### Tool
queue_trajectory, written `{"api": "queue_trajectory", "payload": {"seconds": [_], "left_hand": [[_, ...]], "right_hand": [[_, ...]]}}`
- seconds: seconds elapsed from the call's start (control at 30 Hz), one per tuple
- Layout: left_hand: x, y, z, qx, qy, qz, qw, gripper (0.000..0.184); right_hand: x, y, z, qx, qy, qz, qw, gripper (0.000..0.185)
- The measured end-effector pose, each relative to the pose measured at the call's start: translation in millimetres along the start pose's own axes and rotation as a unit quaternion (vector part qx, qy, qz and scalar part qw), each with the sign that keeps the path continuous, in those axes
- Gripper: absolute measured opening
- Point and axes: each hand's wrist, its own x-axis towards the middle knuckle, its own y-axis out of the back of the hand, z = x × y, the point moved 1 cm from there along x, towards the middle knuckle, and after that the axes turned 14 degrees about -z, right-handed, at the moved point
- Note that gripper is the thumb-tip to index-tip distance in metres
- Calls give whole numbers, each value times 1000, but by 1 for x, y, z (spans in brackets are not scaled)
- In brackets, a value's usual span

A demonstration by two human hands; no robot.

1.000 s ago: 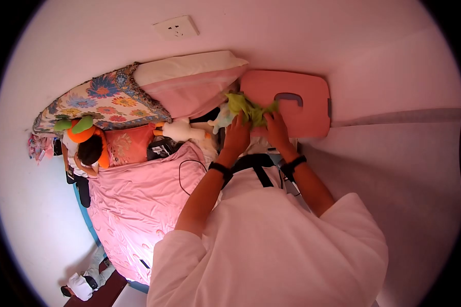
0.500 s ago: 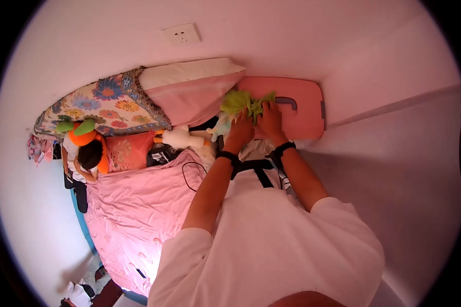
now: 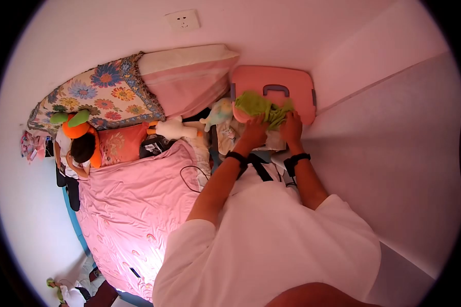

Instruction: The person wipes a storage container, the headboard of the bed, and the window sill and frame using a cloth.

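Holding green cloth [image 3: 256, 105]: bunched over the near edge of the pink box [image 3: 300, 84], just short of the handle [image 3: 276, 87].
Left hand [image 3: 253, 134]: curled narrow on the cloth's near side.
Right hand [image 3: 292, 129]: closed on its right end, by the box's near right corner.
Two-handed hold: probably to gather limp fabric from both sides, with the box's flat top as support.
Pastel soft toy [image 3: 220, 113]: beside the box's left edge.
Pillow [image 3: 189, 84]: near the far left corner.

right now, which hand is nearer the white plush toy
Left. The left hand is at the green cloth, right of the white plush toy with a clear gap between; the right hand, also at the cloth, is farther right.
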Motion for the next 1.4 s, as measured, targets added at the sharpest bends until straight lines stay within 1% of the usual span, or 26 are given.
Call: {"api": "queue_trajectory", "payload": {"seconds": [0.13,0.2,0.23,0.27,0.3,0.33,0.43,0.5,0.57,0.6,0.67,0.73,0.8,0.83,0.87,0.9,0.93,0.97,1.03,1.13,1.17,1.2,1.27,1.33,1.37,1.4], "left_hand": [[7,-13,8,42,67,26,997,46],[-21,2,-5,-11,129,90,988,44],[-29,7,-12,-12,136,92,986,44],[-38,12,-21,-39,196,66,978,44],[-44,16,-31,-67,253,40,964,43],[-49,22,-40,-65,261,44,962,43],[-47,36,-62,-87,279,101,951,40],[-36,44,-66,-79,234,155,957,34],[-10,48,-70,-86,208,145,963,35],[2,48,-71,-92,176,134,971,36],[29,38,-70,-87,179,144,969,39],[49,34,-64,-84,180,147,969,43],[60,32,-59,-51,233,73,968,48],[64,31,-58,-52,229,64,970,48],[71,26,-63,-158,229,86,957,49],[77,23,-66,-263,230,107,931,50],[80,19,-68,-267,229,98,931,50],[83,16,-68,-300,217,72,926,50],[87,13,-65,-335,204,41,919,49],[93,16,-37,-311,148,2,939,46],[92,17,-23,-179,189,-21,965,45],[91,21,-15,-42,225,-42,972,45],[82,27,-18,-19,213,-36,976,44],[66,25,-27,7,201,-29,979,44],[54,20,-36,19,165,32,986,42],[44,22,-41,33,129,94,987,41]], "right_hand": [[7,2,-23,-52,8,-24,998,37],[15,-10,-49,-54,68,-60,994,48],[22,-19,-60,-25,106,-72,991,52],[26,-27,-75,-23,113,-76,990,52],[31,-34,-90,26,170,-70,983,53],[38,-39,-103,76,226,-63,969,54],[79,-61,-114,74,287,-22,955,53],[108,-50,-116,82,295,-19,952,50],[139,-43,-110,91,293,-16,952,46],[161,-44,-101,89,269,-34,958,43],[196,-37,-80,90,242,-48,965,41],[211,-16,-57,71,237,-101,964,53],[210,-7,-36,82,222,-97,967,54],[206,-4,-26,89,214,-94,968,54],[201,-6,-13,91,205,-96,970,54],[195,-9,3,82,163,-46,982,55],[187,-10,19,72,121,3,990,55],[178,-8,34,71,113,-2,991,55],[164,1,63,85,35,-16,996,56],[137,17,94,161,-13,-20,987,56],[129,23,92,158,-12,-19,987,56],[122,29,90,145,-44,-58,987,57],[116,31,84,128,-75,-93,985,59],[113,13,75,7,-90,-46,995,66],[111,8,66,7,-88,-42,995,66],[110,3,54,27,-111,-80,990,74]]}}
